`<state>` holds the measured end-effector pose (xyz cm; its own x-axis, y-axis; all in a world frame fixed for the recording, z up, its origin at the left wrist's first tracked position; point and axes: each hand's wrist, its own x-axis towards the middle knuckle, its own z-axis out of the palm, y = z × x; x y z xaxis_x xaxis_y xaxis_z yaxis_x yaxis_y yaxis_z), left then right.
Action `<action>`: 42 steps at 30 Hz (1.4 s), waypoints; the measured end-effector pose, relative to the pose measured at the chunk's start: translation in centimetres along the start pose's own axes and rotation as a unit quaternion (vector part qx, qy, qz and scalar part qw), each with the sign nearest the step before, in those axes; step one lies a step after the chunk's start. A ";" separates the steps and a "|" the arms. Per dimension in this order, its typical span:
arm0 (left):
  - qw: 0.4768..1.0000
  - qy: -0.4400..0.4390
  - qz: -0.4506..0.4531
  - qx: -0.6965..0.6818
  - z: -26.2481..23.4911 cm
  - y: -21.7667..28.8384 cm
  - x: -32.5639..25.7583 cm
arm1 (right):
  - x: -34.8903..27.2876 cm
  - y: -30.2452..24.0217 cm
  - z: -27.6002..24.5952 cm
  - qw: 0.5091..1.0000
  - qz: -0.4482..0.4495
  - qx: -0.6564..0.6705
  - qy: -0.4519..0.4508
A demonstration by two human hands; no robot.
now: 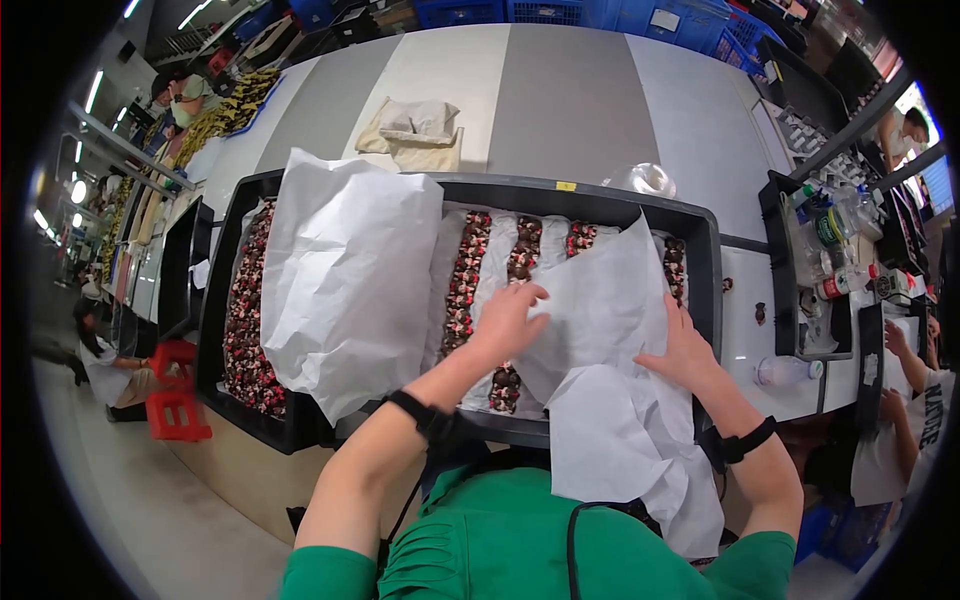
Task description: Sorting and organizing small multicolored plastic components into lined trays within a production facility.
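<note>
In front of me is a long black tray with rows of small dark brown, red and cream figure-like pieces on white lining. I cannot make out exactly what the pieces are. My left hand is over the middle rows, fingers apart, beside the edge of a white sheet. My right hand lies against that sheet's right side, thumb and fingers stretched out. The sheet covers part of the right-hand rows, and its crumpled lower part hangs over the tray's near edge. Another white sheet covers rows farther left.
Folded cream cloth bags and a clear plastic roll lie beyond the tray. At right are a plastic bottle and a black bin of bottles. Red stools stand at left. Other people work on both sides.
</note>
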<state>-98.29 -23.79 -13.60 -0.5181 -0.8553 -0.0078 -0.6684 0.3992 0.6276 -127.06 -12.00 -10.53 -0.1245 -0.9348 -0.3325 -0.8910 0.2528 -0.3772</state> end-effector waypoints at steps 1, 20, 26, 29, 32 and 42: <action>0.997 -0.008 0.054 -0.061 -1.2 1.0 -1.4 | 0.4 0.1 0.3 1.000 -0.005 0.006 -0.003; 0.968 -0.020 -0.104 -0.228 -3.0 -4.0 -2.2 | 0.4 -3.8 -6.1 0.851 -0.069 0.516 -0.066; 0.943 -0.153 -0.110 -0.273 -3.3 -2.8 -3.6 | 1.7 -0.8 -6.2 0.672 -0.022 0.730 -0.122; 0.956 -0.131 -0.086 -0.249 -4.3 -1.7 -4.5 | 1.8 0.3 -6.3 0.647 -0.025 0.750 -0.137; 0.995 0.087 0.042 -0.009 -9.6 0.8 -6.2 | 0.3 5.4 -7.3 0.684 0.009 0.729 -0.012; 0.896 0.178 -0.319 -0.251 -24.6 -14.5 -15.6 | -3.1 16.2 -14.7 0.690 -0.010 0.663 0.290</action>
<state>-67.34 -24.33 -3.40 0.1474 -0.9437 -0.2962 -0.3968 -0.3307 0.8562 -147.49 -8.69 -2.93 -0.6151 -0.7863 -0.0592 0.2402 -0.1153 -0.9639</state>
